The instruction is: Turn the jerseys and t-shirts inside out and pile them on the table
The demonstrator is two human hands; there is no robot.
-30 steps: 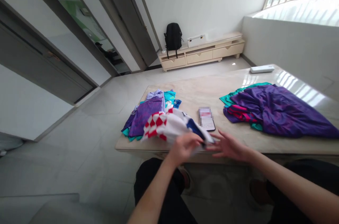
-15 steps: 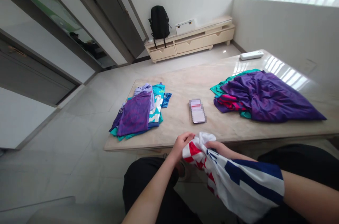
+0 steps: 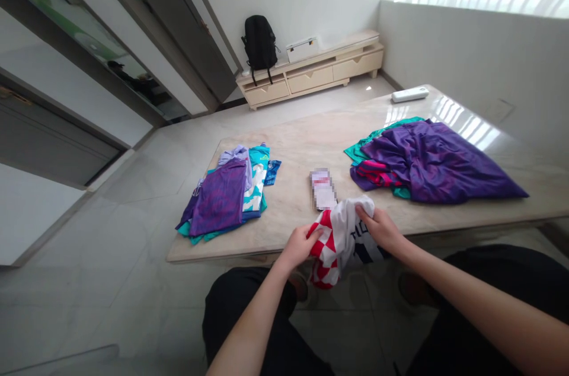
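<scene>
Between my two hands hangs a bunched sports jersey (image 3: 342, 233), white with red checks on its left side and dark blue lettering on its right. My left hand (image 3: 300, 248) pinches the red-checked part. My right hand (image 3: 380, 228) grips the white upper edge. The cloth hangs at the near edge of the marble-like table (image 3: 288, 216), its lower part above my lap. Just beyond it lies a phone-shaped item (image 3: 323, 187), blurred out in the picture, partly behind the cloth.
A stack of folded garments (image 3: 222, 195) lies on the table's left. A loose heap of purple and teal clothes (image 3: 440, 162) covers the right. A white oblong object (image 3: 409, 94) rests at the far corner. Behind stands a low cabinet (image 3: 311, 76) with a black backpack (image 3: 261, 42).
My right arm has come out of the jersey, and my right hand now grips its white edge from outside. The cloth has bunched together and risen slightly. The view has shifted a little.
</scene>
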